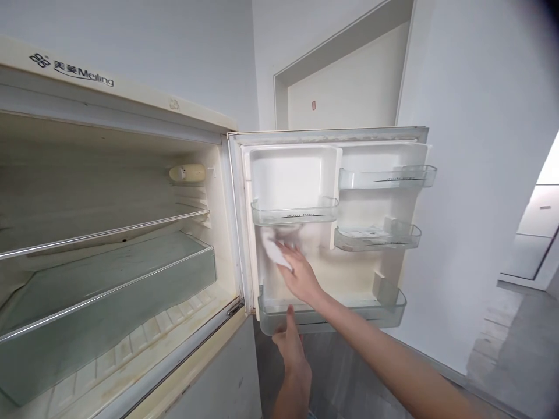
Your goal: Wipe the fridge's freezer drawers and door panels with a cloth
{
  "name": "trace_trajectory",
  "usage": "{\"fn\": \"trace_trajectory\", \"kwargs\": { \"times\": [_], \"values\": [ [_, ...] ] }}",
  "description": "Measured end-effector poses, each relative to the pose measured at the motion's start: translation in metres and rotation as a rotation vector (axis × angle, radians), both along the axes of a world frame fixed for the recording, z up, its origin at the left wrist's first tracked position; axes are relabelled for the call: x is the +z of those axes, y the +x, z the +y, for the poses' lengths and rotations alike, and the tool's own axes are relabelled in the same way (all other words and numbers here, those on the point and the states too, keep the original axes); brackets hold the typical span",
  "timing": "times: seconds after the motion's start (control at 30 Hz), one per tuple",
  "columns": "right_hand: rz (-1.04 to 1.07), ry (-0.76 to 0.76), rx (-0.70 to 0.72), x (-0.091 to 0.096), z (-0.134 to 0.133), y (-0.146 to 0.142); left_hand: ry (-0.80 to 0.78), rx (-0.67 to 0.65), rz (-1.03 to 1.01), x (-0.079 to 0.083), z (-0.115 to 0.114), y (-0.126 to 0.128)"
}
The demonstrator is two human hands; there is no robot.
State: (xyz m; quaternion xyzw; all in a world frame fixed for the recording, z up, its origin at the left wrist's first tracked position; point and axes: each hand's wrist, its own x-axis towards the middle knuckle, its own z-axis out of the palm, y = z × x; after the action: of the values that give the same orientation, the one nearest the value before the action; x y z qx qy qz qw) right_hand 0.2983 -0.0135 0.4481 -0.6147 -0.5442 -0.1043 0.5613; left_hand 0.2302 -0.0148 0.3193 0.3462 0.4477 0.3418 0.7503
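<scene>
My right hand presses a white cloth against the inner panel of the open fridge door. The cloth lies below the upper left door bin and above the wide bottom bin. My fingers are closed on the cloth, and part of it is smeared by motion. Lower down, my left hand grips the clear bottom bin from its front and underside, thumb up against the wall; its other fingers are partly hidden. Yellowish stains mark the door lining.
The fridge compartment stands open at left, with a glass shelf and a greenish clear drawer. Two more clear bins, an upper one and a middle one, sit on the door's right half. A white wall rises beside the door.
</scene>
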Motion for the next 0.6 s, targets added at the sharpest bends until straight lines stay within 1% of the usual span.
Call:
{"fn": "trace_trajectory", "kwargs": {
  "times": [0.07, 0.1, 0.13, 0.17, 0.2, 0.23, 0.3, 0.4, 0.5, 0.6],
  "values": [
    [0.682, 0.057, 0.134, -0.008, -0.007, 0.0, -0.007, 0.015, 0.005, -0.002, 0.0, 0.001],
    [0.972, 0.086, 0.213, -0.008, -0.009, -0.001, -0.007, 0.025, -0.002, -0.003, -0.001, 0.001],
    [1.193, 0.117, 0.295, -0.004, -0.009, -0.003, 0.0, 0.035, -0.012, -0.003, -0.001, 0.001],
    [1.338, 0.152, 0.382, 0.003, -0.008, -0.005, 0.01, 0.041, -0.024, -0.004, -0.001, 0.002],
    [1.422, 0.189, 0.463, 0.012, -0.005, -0.008, 0.016, 0.042, -0.029, -0.005, -0.001, 0.002],
    [1.462, 0.223, 0.536, 0.023, -0.001, -0.011, 0.019, 0.038, -0.032, -0.005, -0.002, 0.002],
    [1.473, 0.261, 0.648, 0.045, 0.011, -0.018, 0.022, 0.036, -0.043, -0.004, -0.002, 0.003],
    [1.409, 0.234, 0.755, 0.07, 0.029, -0.024, 0.006, 0.042, -0.037, -0.001, -0.002, 0.002],
    [1.295, 0.176, 0.79, 0.081, 0.036, -0.024, 0.009, 0.041, -0.004, 0.0, -0.002, 0.0],
    [1.164, 0.124, 0.744, 0.084, 0.03, -0.014, 0.005, 0.035, 0.017, 0.001, -0.002, -0.002]
  ]
}}
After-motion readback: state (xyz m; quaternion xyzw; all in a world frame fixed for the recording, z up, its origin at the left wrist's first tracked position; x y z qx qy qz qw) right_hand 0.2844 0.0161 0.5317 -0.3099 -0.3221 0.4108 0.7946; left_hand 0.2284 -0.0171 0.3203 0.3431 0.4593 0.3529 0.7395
